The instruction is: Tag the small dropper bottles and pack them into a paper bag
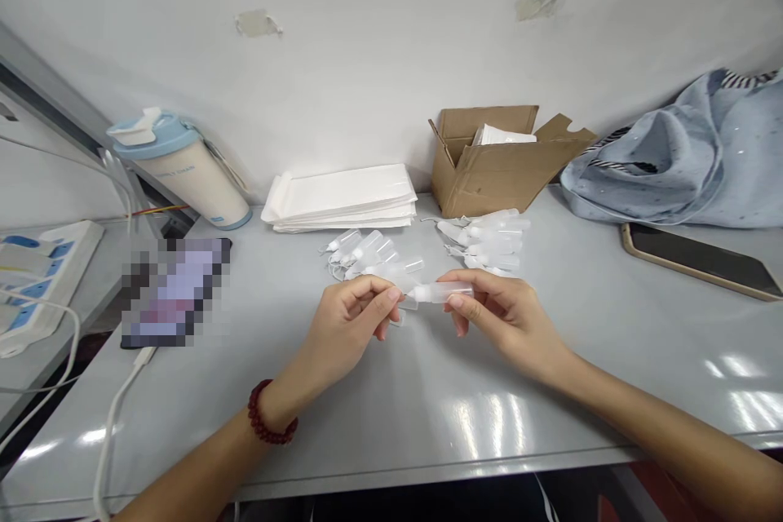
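Between thumb and fingers, my right hand point(498, 311) grips the base end of a small translucent plastic bottle point(435, 292) with a narrow tip, lying sideways in the air above the table. My left hand point(355, 322) is closed in a pinch right at the bottle's tip; whatever is between its fingertips is too small to make out. Just behind my hands lies a pile of similar little bottles point(370, 251) with thin strings at their tips. A second pile of these bottles point(494, 238) sits further right. A small clear piece point(397, 318) rests beneath the held bottle.
White envelopes point(346, 192) are stacked against the wall, beside an open cardboard box point(489, 171) with white packets point(505, 136) inside. A tumbler point(183, 167) and a charging phone point(177, 289) stand left. At right are another phone point(697, 261) and blue cloth point(685, 151). A power strip point(46, 281) is far left.
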`<action>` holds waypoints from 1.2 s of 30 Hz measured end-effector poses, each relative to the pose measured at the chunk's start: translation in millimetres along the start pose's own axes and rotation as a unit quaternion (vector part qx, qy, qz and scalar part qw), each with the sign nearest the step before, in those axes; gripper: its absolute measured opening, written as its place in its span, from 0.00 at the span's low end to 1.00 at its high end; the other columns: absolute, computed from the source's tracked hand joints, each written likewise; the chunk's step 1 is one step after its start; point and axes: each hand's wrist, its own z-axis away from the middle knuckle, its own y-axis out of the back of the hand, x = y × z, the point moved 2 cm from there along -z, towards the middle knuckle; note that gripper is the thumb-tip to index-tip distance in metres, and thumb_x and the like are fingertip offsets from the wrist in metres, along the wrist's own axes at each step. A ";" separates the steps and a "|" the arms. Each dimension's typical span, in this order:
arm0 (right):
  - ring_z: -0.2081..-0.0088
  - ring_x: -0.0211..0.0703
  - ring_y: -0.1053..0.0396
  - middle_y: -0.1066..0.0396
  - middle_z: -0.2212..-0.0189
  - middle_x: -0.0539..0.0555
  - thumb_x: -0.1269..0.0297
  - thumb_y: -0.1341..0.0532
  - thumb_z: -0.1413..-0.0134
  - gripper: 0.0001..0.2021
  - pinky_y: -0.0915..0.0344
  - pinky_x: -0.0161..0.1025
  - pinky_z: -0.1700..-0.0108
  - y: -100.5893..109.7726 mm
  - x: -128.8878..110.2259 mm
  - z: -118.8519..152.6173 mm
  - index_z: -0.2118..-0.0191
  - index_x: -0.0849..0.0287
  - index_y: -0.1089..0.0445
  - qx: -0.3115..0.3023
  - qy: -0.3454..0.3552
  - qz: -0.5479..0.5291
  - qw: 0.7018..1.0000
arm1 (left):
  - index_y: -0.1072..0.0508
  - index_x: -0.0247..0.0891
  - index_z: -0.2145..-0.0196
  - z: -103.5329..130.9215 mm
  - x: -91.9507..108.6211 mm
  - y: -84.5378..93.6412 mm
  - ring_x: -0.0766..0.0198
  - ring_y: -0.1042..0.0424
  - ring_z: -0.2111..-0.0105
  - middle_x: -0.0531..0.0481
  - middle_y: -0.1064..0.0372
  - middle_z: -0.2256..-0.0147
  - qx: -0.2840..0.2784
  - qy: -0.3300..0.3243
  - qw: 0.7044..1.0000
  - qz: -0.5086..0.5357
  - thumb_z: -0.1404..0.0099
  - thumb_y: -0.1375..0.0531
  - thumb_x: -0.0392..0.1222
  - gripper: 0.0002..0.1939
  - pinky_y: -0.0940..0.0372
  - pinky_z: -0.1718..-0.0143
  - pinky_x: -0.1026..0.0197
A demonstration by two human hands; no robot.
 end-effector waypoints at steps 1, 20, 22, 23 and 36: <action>0.79 0.37 0.34 0.32 0.82 0.48 0.59 0.43 0.42 0.12 0.39 0.36 0.75 -0.7 0.7 0.4 0.58 0.61 0.29 0.001 0.000 0.006 1.000 | 0.31 0.36 0.76 0.2 -0.7 -0.6 0.72 0.39 0.81 0.55 0.34 0.78 0.000 -0.002 1.000 -0.007 0.35 0.45 0.42 0.13 0.40 0.76 0.66; 0.80 0.35 0.35 0.36 0.83 0.45 0.60 0.43 0.41 0.11 0.39 0.33 0.76 -1.7 1.8 0.4 0.59 0.60 0.28 -0.033 -0.019 -0.014 0.999 | 0.31 0.36 0.76 0.2 -4.7 -1.5 0.71 0.39 0.81 0.55 0.36 0.80 -0.033 -0.019 0.997 -0.060 0.34 0.47 0.42 0.14 0.41 0.77 0.67; 0.79 0.35 0.34 0.36 0.82 0.46 0.60 0.43 0.41 0.12 0.39 0.33 0.76 -1.0 1.2 -0.5 0.59 0.60 0.29 -0.038 -0.017 -0.015 0.999 | 0.31 0.36 0.75 -0.4 -3.0 -0.1 0.71 0.38 0.80 0.55 0.35 0.79 -0.039 -0.019 0.997 -0.064 0.34 0.47 0.43 0.14 0.41 0.77 0.67; 0.79 0.35 0.34 0.35 0.81 0.46 0.59 0.43 0.42 0.12 0.38 0.33 0.76 -0.6 1.2 -1.0 0.59 0.60 0.29 -0.037 -0.015 -0.011 0.999 | 0.30 0.36 0.75 -0.8 -2.1 0.9 0.71 0.37 0.80 0.55 0.34 0.78 -0.040 -0.018 0.997 -0.065 0.34 0.47 0.43 0.14 0.41 0.77 0.67; 0.74 0.36 0.33 0.32 0.73 0.51 0.57 0.41 0.44 0.12 0.34 0.36 0.72 19.2 2.4 -10.5 0.59 0.59 0.31 0.065 -0.026 -0.018 0.997 | 0.28 0.35 0.75 -19.3 -13.0 31.9 0.71 0.39 0.81 0.55 0.36 0.79 0.139 0.040 0.990 0.005 0.39 0.41 0.45 0.12 0.41 0.76 0.65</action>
